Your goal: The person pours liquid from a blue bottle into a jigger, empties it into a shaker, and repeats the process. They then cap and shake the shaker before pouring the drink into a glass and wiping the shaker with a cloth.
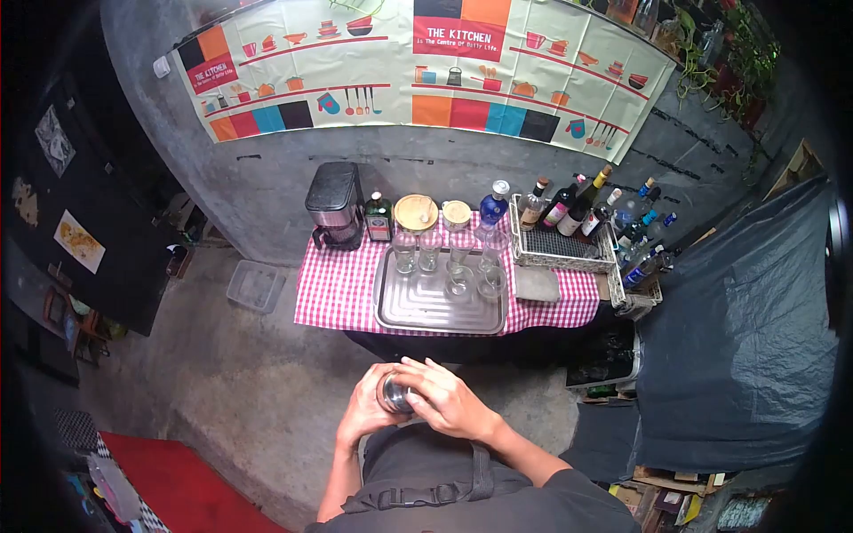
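Close in front of my body, above the floor and short of the table, I hold a round, clear, shiny vessel that looks like a drinking glass (394,393). My left hand (362,407) is wrapped around its side from the left. From the right, my right hand (450,401) reaches over it, fingers bent across its rim and far side and covering part of it. Beyond my hands, a metal tray (435,318) carries several clear glasses (458,282), mostly toward its back and right.
A checkered cloth (330,298) covers the table. Along its back stand a coffee maker (335,206), a green bottle (378,218), wooden-lidded jars (415,211) and a blue bottle (494,203). A basket (569,258) of bottles and a grey folded cloth (537,285) are to the right.
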The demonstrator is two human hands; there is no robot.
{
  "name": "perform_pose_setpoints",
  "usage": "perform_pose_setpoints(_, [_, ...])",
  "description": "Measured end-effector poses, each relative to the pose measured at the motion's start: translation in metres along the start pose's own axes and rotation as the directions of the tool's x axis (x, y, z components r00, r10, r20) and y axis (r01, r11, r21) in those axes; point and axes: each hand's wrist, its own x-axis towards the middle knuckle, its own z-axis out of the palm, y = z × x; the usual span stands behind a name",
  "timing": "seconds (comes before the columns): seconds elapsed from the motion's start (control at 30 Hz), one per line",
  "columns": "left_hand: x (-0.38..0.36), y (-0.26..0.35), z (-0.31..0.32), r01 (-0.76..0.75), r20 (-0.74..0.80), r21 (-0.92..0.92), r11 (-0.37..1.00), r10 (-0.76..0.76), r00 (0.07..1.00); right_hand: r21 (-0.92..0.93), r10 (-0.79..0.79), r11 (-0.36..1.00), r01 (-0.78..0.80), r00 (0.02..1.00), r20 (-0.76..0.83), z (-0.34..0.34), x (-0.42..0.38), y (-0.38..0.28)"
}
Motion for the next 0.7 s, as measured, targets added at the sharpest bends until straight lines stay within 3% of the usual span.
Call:
perform_pose_setpoints(0.03, [-0.003, 0.0, 0.003, 0.0, 0.003, -0.002, 1.0, 0.0, 1.0, -0.01, -0.055, 0.998, 0.055, 0.998, 0.013, 0.0, 0.004, -0.001])
perform_pose_setpoints(0.1, [-0.006, 0.004, 0.007, 0.195, 0.119, -0.306, 0.932, -0.166, 0.979, -0.021, -0.052, 0.998, 0.051, 0.999, -0.012, -0.002, 0.01, 0.001])
perform_pose_setpoints(0.17, [-0.007, -0.002, 0.001, 0.209, 0.15, -0.26, 0.943, -0.174, 0.973, -0.049, 0.073, 0.996, -0.078, 0.993, -0.092, 0.0, 0.012, 0.005])
perform_pose_setpoints(0.27, [-0.005, 0.003, -0.008, 0.084, -0.041, 0.069, 0.994, -0.082, 0.996, 0.013, 0.108, 0.994, -0.107, 0.989, -0.102, 0.011, 0.001, 0.012])
perform_pose_setpoints(0.37, [-0.005, -0.003, -0.005, 0.043, -0.043, 0.009, 0.999, -0.043, 0.998, 0.091, 0.165, 0.984, -0.156, 0.98, -0.113, 0.012, 0.008, 0.013])
perform_pose_setpoints(0.4, [-0.009, -0.008, -0.002, 0.147, 0.026, -0.1, 0.984, -0.145, 0.989, 0.011, 0.111, 0.994, -0.11, 0.986, -0.127, 0.01, 0.016, 0.014])
perform_pose_setpoints(0.43, [-0.012, -0.011, -0.001, 0.146, 0.029, -0.1, 0.984, -0.144, 0.989, -0.069, 0.054, 0.996, -0.064, 0.989, -0.139, 0.008, 0.024, 0.015])
perform_pose_setpoints(0.5, [-0.014, -0.012, 0.0, 0.235, 0.132, -0.282, 0.93, -0.205, 0.97, -0.051, 0.068, 0.996, -0.077, 0.986, -0.15, 0.011, 0.031, 0.013])
perform_pose_setpoints(0.57, [-0.012, -0.007, -0.008, 0.227, 0.102, -0.295, 0.928, -0.206, 0.973, 0.049, 0.137, 0.99, -0.132, 0.982, -0.133, 0.016, 0.033, 0.011])
perform_pose_setpoints(0.63, [-0.012, -0.011, -0.023, 0.136, -0.015, -0.069, 0.988, -0.137, 0.99, 0.118, 0.208, 0.974, -0.195, 0.972, -0.106, 0.017, 0.028, 0.002])
perform_pose_setpoints(0.7, [-0.011, -0.014, -0.039, 0.063, -0.049, 0.039, 0.997, -0.061, 0.997, -0.042, 0.038, 0.998, -0.041, 0.996, -0.086, 0.026, 0.02, -0.002])
